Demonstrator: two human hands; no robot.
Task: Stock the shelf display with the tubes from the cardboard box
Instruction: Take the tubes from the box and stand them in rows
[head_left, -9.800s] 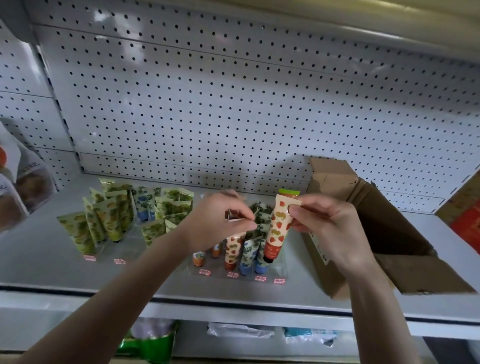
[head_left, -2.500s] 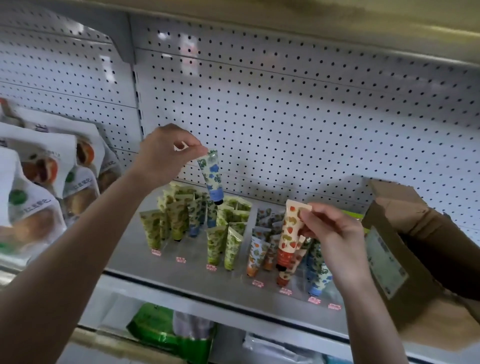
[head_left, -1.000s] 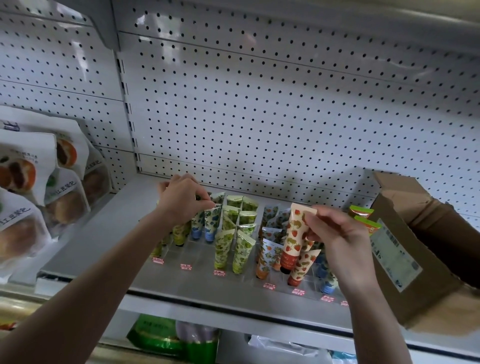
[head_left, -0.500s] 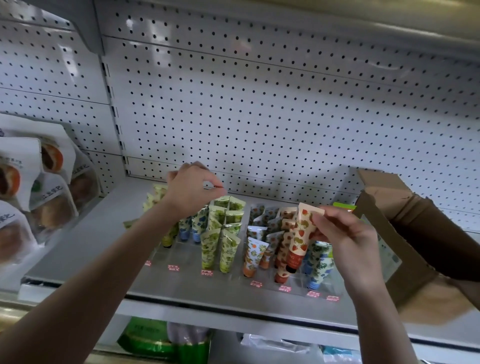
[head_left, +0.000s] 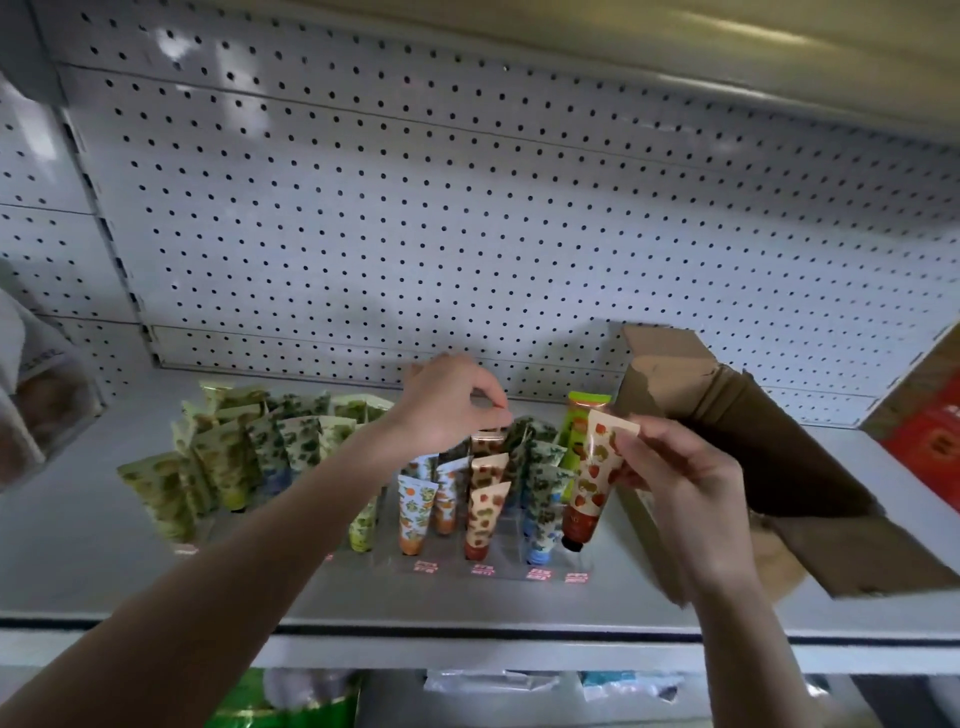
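Rows of printed tubes (head_left: 415, 514) stand cap-down in a clear display tray (head_left: 550, 569) on the grey shelf (head_left: 78, 545). My right hand (head_left: 685, 478) pinches the crimped top of a strawberry-print tube (head_left: 592, 483), which hangs cap-down over the tray's right end. My left hand (head_left: 447, 400) hovers over the middle rows. Its thumb and forefinger are pinched together just above the top of a brown-spotted tube (head_left: 488, 444), with nothing visible between them. The open cardboard box (head_left: 779, 447) lies on its side right of the tray, its inside dark.
A white pegboard wall (head_left: 467, 234) backs the shelf. Bagged goods (head_left: 31, 410) hang at the far left and a red carton (head_left: 930, 436) sits at the far right. A green-topped tube (head_left: 587, 408) stands between tray and box. Packets (head_left: 291, 696) lie on the shelf below.
My left hand set a blue-print tube into the left rows, then moved right over the middle rows. My right hand kept its strawberry tube and drifted to the tray's right end.
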